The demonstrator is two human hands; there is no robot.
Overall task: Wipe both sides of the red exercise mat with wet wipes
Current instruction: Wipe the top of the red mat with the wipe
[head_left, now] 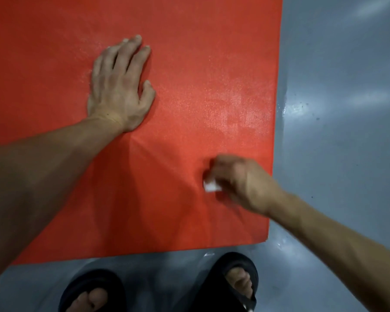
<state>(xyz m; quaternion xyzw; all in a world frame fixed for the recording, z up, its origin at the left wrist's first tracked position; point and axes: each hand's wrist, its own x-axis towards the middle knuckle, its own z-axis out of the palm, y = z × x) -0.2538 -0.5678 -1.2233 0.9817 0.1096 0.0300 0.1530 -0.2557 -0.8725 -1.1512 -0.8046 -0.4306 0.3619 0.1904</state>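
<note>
The light is dim and flat, coming from overhead. It leaves pale streaks of glare on the glossy grey floor (pixel 338 91) and a grainy sheen on the red mat (pixel 230 109). My right hand (pixel 236 183) is smeared with motion blur; my left hand (pixel 119 86) is sharp. My forearms cast soft shadows, and the edges bow slightly.

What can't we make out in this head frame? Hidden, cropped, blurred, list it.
- Wipe: mostly hidden in the right hand, which is motion-blurred; its size and folds are unclear.
- Mat: cut off by the top and left frame edges; underside hidden.
- Mat under the left hand and forearm: covered.
- Sandals: cropped by the bottom edge.
- Wipe pack: not in view.
</note>
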